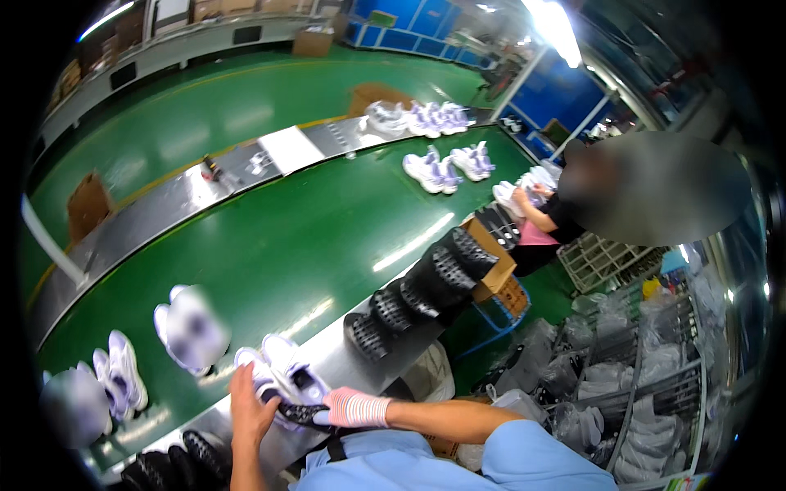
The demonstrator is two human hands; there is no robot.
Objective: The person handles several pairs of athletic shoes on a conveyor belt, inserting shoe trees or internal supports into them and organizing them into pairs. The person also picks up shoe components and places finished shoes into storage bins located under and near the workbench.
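A white shoe [253, 363] with lavender trim lies in front of me at the edge of the green belt, toe pointing away. My bare left hand [250, 411] is closed around its heel end, thumb on the inner side. My right hand [354, 407], in a striped glove, grips the rear end of a black patterned insole [296, 412]. The insole's other end reaches the shoe's opening by my left thumb; how far in it goes is hidden. Right beside stands the matching white shoe [288, 364], its dark inside showing.
Stacks of black insoles [409, 296] line the metal ledge [344, 372] to the right; more insoles [176, 466] lie at lower left. Other white shoes [123, 372] stand on the green belt [270, 254]. A co-worker [544, 217] handles shoes beyond a cardboard box [494, 274]. Racks [630, 368] hold bagged items.
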